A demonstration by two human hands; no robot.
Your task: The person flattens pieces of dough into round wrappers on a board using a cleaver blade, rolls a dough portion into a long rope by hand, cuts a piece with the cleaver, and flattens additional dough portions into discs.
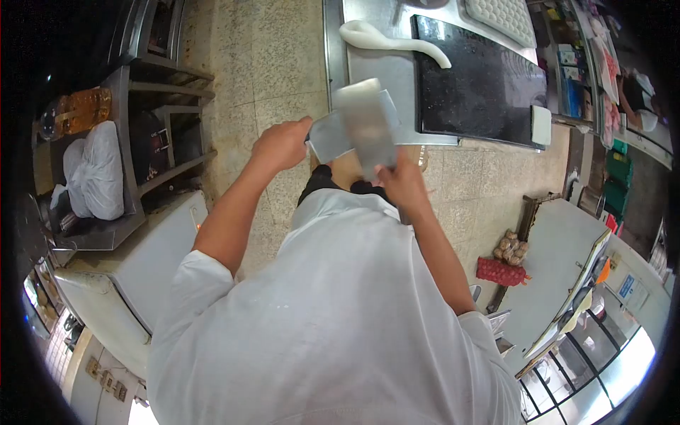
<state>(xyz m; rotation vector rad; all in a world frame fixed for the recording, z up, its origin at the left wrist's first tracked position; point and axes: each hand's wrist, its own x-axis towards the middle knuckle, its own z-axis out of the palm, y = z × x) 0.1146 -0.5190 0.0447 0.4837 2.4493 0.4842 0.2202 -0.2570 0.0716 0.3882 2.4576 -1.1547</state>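
My left hand (282, 144) is closed round the dark handle of a broad metal blade (327, 137). Closed on the lower end of a second flat metal blade (370, 134) is my right hand (405, 183); this blade is blurred by motion and crosses over the first. Something pale shows along its far edge. Beyond the hands, a white dough-like strip (397, 44), looped at its left end, lies partly on the metal table (382, 67) and partly on a black slab (482, 85). A small pale block (540, 126) rests at the slab's right corner.
A tray of white rounded pieces (501, 20) stands at the table's back. Metal shelving (134, 191) with a white bag (95, 170) and bottles (78, 113) is at left. A red net sack (501, 270) lies at right. Another person (641, 99) is at far right.
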